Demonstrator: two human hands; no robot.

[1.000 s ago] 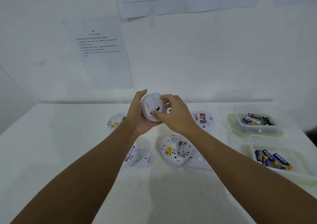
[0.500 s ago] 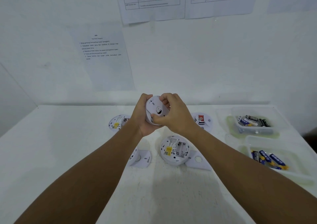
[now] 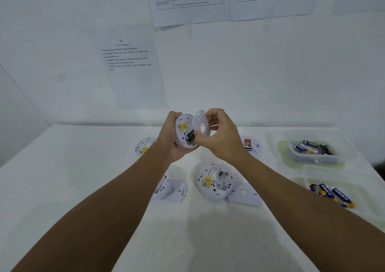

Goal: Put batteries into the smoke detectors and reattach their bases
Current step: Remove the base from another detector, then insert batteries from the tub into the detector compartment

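Note:
My left hand (image 3: 169,140) holds a round white smoke detector (image 3: 183,132) above the table, its back facing me with a yellow label and dark batteries showing. My right hand (image 3: 220,138) pinches a white base plate (image 3: 200,123), tilted away from the detector and touching it only near the lower edge. On the table lie an open detector with an empty battery bay (image 3: 215,181), its base (image 3: 244,195) beside it, another detector and base (image 3: 168,188) partly hidden by my left arm, and two more detectors (image 3: 143,146) (image 3: 251,144) farther back.
Two clear plastic tubs stand at the right: the far one (image 3: 312,148) holds mixed batteries, the near one (image 3: 333,192) holds blue batteries. Printed sheets hang on the white wall behind the white table (image 3: 83,178).
The base plate, earlier flat against the detector, has come away in my right hand, exposing the detector's back and batteries. Both hands rose slightly.

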